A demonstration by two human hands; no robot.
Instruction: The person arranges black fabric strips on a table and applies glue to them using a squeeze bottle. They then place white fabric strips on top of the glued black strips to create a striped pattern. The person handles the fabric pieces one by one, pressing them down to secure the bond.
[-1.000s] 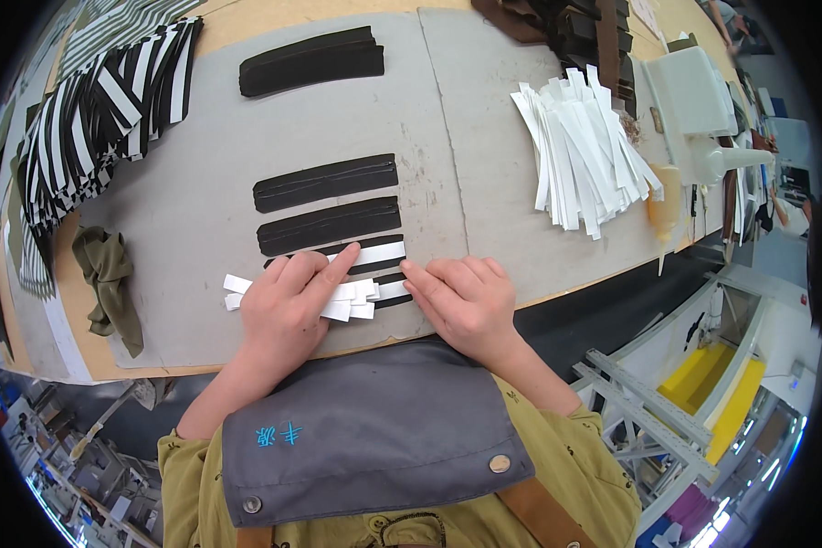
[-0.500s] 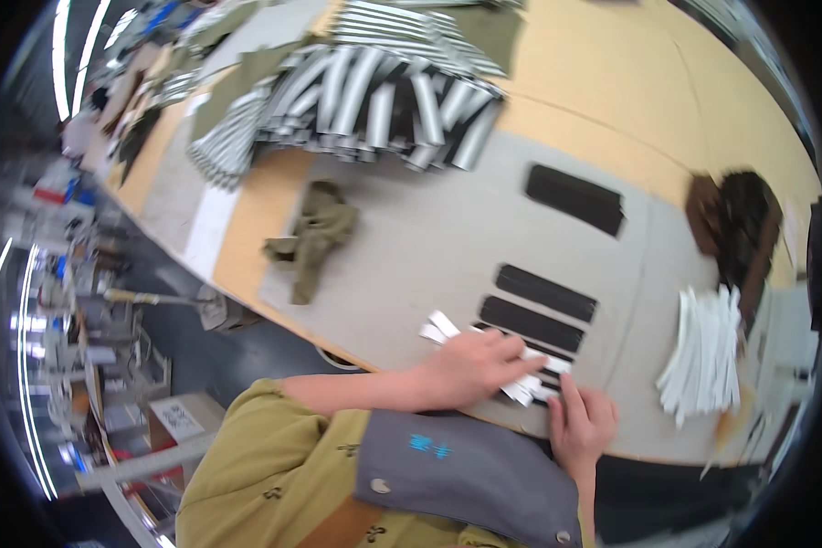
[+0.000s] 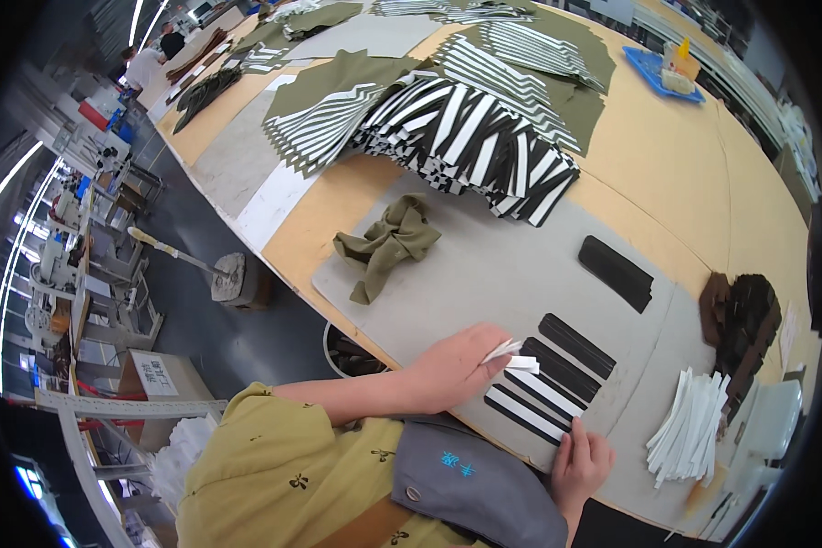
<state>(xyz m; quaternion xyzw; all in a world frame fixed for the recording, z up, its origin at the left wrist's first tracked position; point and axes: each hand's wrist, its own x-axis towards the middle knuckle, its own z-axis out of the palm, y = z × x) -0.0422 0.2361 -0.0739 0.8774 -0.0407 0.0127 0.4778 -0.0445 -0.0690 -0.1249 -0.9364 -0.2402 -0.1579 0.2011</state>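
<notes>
My left hand (image 3: 455, 370) is closed on a small bunch of white strips (image 3: 502, 350), held over the black pieces; one short white end juts out by its fingertips. On the table's near edge, my right hand (image 3: 584, 464) has a fingertip at the right end of a white strip (image 3: 528, 416), with thumb and forefinger apart. That strip lies lengthwise on a narrow black piece. Just beyond it, another white strip (image 3: 559, 395) lies on a black piece, partly covered by the left hand's strips. Farther off are bare black pieces (image 3: 577, 345).
A black stack (image 3: 616, 272) lies beyond. To the right are a pile of white strips (image 3: 690, 429) and a dark brown bundle (image 3: 747, 324). Crumpled olive cloth (image 3: 388, 245) sits left, before fanned black-and-white strips (image 3: 470, 137). A blue tray (image 3: 653, 68) stands far right.
My left hand has lifted off the black pieces and moved slightly left with the white strips. Two white strips now show lying on black pieces. The whole view has shifted.
</notes>
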